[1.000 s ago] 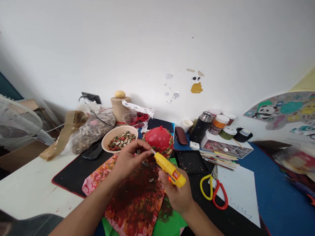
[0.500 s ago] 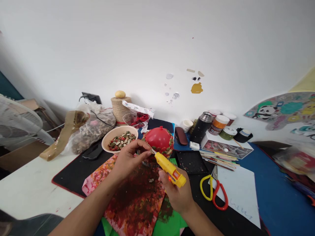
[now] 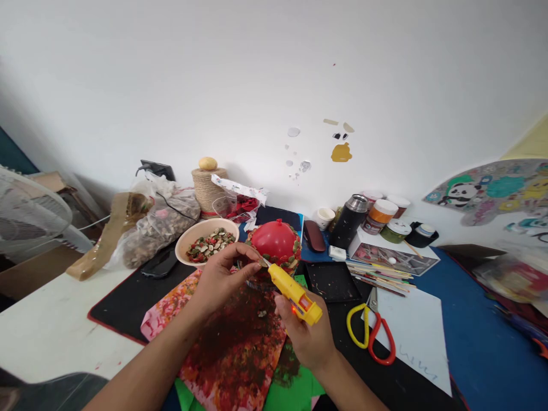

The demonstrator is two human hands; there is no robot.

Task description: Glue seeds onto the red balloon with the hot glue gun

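Observation:
My right hand (image 3: 306, 337) is closed around a yellow glue gun (image 3: 294, 293), its nozzle pointing up and left. My left hand (image 3: 222, 273) pinches something small right at the nozzle tip; I cannot make out what it is. Just behind them stands a red balloon (image 3: 276, 240) with coloured seeds stuck round its lower half. A beige bowl (image 3: 185, 244) holding painted seeds sits to the left of the balloon. Both hands hover over a paint-stained sheet (image 3: 240, 348) on a black mat (image 3: 124, 297).
Yellow-and-red scissors (image 3: 369, 334) lie to the right on white paper (image 3: 417, 331). Paint jars (image 3: 382, 214), a black flask (image 3: 350, 220) and pencils (image 3: 381, 273) stand at the back right. A bag of seeds (image 3: 158, 225), a twine spool (image 3: 208, 188) and a fan (image 3: 29, 211) are at the left.
Almost nothing has changed; the hands and glue gun hold the same pose, with only a slight shift of the view.

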